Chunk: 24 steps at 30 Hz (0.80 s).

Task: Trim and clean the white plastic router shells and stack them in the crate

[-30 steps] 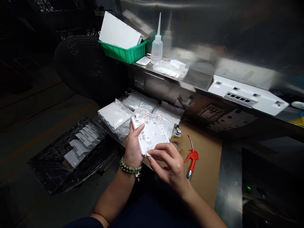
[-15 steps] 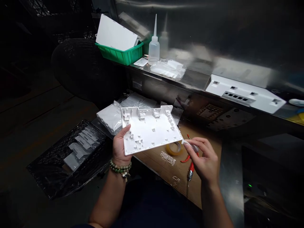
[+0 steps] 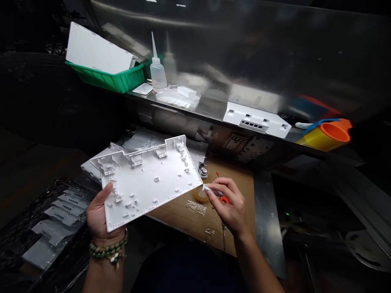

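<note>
— What has been changed since a second ago?

— The white plastic panel [image 3: 146, 181] has been turned flat, ribbed side up, and is now gripped only at its near left corner by the left hand [image 3: 99, 215].

— And the right hand [image 3: 230, 203]?

— It has been drawn off the panel; a small white piece [image 3: 210, 189] is pinched there (too small to identify), beside the panel's right corner.
</note>
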Motion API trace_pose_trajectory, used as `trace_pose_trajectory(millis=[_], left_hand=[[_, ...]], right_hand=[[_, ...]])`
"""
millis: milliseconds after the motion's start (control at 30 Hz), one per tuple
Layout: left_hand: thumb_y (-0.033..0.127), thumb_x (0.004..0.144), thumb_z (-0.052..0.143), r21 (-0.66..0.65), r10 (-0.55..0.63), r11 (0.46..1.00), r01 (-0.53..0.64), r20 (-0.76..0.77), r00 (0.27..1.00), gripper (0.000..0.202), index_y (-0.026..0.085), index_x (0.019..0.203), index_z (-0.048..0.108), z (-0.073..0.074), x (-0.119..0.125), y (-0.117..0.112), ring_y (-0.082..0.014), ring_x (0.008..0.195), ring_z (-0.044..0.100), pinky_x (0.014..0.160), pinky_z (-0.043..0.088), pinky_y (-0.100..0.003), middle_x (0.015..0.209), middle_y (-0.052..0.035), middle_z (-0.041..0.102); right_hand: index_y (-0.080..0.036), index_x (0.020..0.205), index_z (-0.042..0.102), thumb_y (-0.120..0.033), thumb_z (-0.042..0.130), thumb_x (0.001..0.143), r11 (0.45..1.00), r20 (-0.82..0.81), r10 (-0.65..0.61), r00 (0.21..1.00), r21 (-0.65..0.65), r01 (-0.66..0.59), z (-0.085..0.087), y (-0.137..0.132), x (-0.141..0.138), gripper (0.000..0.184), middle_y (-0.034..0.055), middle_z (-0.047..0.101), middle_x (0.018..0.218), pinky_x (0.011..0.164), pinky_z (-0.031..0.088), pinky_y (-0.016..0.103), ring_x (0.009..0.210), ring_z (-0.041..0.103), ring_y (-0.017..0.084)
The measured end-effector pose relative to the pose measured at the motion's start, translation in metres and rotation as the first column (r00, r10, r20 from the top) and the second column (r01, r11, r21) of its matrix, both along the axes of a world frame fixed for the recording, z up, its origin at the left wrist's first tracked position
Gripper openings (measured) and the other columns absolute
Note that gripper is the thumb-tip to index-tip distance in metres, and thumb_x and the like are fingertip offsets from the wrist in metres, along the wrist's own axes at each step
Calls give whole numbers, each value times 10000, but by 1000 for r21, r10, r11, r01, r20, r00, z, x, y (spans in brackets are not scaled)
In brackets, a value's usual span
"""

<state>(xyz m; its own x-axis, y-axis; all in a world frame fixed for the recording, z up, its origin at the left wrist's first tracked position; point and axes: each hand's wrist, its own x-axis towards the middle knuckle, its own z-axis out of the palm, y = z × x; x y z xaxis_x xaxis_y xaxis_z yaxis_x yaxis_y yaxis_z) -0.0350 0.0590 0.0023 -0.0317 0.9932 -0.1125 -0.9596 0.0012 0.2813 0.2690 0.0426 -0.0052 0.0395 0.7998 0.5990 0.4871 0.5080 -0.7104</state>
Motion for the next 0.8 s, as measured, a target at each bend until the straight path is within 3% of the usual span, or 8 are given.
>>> trace_pose_trajectory(millis=[200,467,633,800], left_hand=[[223,996,451,90,-41,995,38,21,999,672,230,1634,239,-4,-1,-4,-281,1416,465,1244,127,-607,1326,-95,684],[195,1006,385,268,-193,948,172,53,980,573,298,1568,423,-11,-9,-12,-274,1416,464,1248,87,-591,1362,-64,664],[231,1029,326,306,-249,930,204,114,962,541,363,1532,476,-21,-13,-22,-259,1397,491,1264,100,-537,1426,-23,624],[238,1008,345,296,-309,915,275,74,948,554,446,1498,498,-30,-12,-33,-253,1413,466,1273,138,-514,1388,47,646]], right_hand=[[-250,1051,769,-132,693,915,1000,44,19,999,15,-20,-3,3,-3,195,58,643,1001,739,625,318,909,660,184],[-244,1004,772,-170,681,933,1000,94,16,995,-5,-16,-13,14,1,137,57,660,977,728,597,321,889,651,186],[-249,978,786,-201,710,926,993,-61,-112,992,20,113,14,33,0,104,46,656,992,797,564,332,925,651,184],[-254,1006,784,-228,696,946,990,-149,-70,986,111,87,38,46,-16,110,42,660,1014,831,555,330,950,653,177]])
